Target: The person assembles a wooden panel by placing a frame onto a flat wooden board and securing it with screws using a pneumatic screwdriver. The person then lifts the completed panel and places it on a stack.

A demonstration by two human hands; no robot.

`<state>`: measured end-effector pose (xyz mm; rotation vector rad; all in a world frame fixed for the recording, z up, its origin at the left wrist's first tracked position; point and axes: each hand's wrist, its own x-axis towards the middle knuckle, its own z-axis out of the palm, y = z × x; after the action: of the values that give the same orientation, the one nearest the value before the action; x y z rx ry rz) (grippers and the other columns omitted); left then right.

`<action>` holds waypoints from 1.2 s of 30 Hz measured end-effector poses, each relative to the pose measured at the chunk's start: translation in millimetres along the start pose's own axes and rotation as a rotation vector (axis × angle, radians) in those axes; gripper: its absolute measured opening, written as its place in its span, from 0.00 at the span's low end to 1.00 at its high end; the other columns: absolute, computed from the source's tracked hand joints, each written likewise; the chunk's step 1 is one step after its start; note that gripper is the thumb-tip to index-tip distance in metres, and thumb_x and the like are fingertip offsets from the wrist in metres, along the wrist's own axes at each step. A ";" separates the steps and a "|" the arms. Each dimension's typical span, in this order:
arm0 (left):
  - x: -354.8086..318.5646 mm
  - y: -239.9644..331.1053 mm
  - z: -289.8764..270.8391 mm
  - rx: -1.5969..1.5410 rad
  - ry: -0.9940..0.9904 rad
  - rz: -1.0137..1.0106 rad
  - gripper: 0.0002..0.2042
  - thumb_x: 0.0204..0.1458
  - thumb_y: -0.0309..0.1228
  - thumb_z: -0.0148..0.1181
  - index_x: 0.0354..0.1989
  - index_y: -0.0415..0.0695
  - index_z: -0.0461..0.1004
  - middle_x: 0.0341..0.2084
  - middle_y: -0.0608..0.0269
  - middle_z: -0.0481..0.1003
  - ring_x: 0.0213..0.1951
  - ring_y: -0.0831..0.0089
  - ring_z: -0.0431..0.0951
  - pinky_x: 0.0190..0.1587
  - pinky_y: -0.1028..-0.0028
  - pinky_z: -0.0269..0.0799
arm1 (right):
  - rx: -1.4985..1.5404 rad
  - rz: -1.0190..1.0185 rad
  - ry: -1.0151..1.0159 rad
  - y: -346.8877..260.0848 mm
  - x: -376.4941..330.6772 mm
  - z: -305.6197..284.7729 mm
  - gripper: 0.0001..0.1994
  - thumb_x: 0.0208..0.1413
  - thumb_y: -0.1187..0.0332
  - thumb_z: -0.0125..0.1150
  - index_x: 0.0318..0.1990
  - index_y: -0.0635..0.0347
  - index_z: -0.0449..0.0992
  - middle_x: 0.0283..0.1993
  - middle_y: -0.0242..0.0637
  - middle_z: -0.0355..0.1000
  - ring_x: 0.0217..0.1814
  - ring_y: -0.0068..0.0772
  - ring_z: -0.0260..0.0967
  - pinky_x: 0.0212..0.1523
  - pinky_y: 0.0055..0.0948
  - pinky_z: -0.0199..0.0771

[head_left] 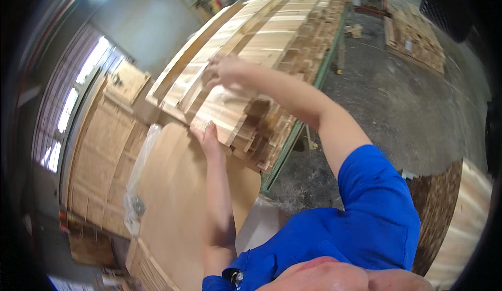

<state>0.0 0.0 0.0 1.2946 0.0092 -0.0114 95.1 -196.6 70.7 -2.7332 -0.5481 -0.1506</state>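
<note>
With both arms stretched away from me, my right hand (222,68) lies fingers spread, palm down, flat on the top layer of the board stack (261,45). Nothing is pinched in it; the fingers stay extended over a pale board (222,110) near the stack's near-left corner. My left hand (208,136) sits lower and nearer, its fingertips pressed against the near end of that same board, thumb side tucked under the edge. Whether those fingers curl round the wood or only push on it I cannot tell; the board hides their tips.

Board: light wood with darker streaks, lying on top of the stack, its near end jutting slightly past the rows below. Stack: many layers of short planks, end grain showing on the right face, running far and to the right.

Under my left forearm lies a brown sheet (183,202), smooth, with a rounded far edge, touching the foot of the stack. Clear plastic wrap (138,176) hangs along its left edge. Left of that, chipboard panels (102,155) stand in tilted rows toward the windows (68,108).

A green frame (293,139) carries the stack on its right side. Beyond it, grey concrete floor (408,108), dusty, with a second pallet of wood (415,37) far right. Near right, another bundle of planks (460,217), end grain dark. My blue sleeve (376,197) fills the near middle.
</note>
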 end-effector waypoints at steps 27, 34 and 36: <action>-19.7 78.9 60.5 0.346 0.051 0.046 0.28 0.45 0.42 0.57 0.49 0.33 0.64 0.48 0.47 0.67 0.48 0.54 0.67 0.44 0.60 0.68 | 0.355 2.007 0.465 -279.4 -868.3 80.9 0.24 0.48 0.59 0.56 0.49 0.67 0.68 0.53 0.47 0.66 0.57 0.43 0.62 0.56 0.34 0.61; -93.2 54.3 82.6 1.177 0.761 0.759 0.21 0.45 0.42 0.54 0.41 0.35 0.70 0.40 0.47 0.71 0.42 0.50 0.71 0.40 0.56 0.68 | -0.554 2.432 0.768 -359.9 -1029.3 93.2 0.25 0.44 0.60 0.60 0.51 0.59 0.68 0.58 0.49 0.59 0.61 0.48 0.53 0.61 0.39 0.52; -117.1 7.2 105.0 1.374 0.444 0.744 0.18 0.48 0.41 0.51 0.38 0.37 0.71 0.38 0.49 0.71 0.41 0.51 0.71 0.42 0.56 0.66 | -0.588 2.541 0.736 -390.7 -1056.2 95.9 0.25 0.46 0.57 0.58 0.52 0.56 0.67 0.59 0.47 0.58 0.62 0.48 0.51 0.60 0.39 0.53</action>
<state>-116.9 -98.6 37.1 2.5641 -0.1201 1.0698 -1025.7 -198.8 -75.1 -1.3344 2.9517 -0.4877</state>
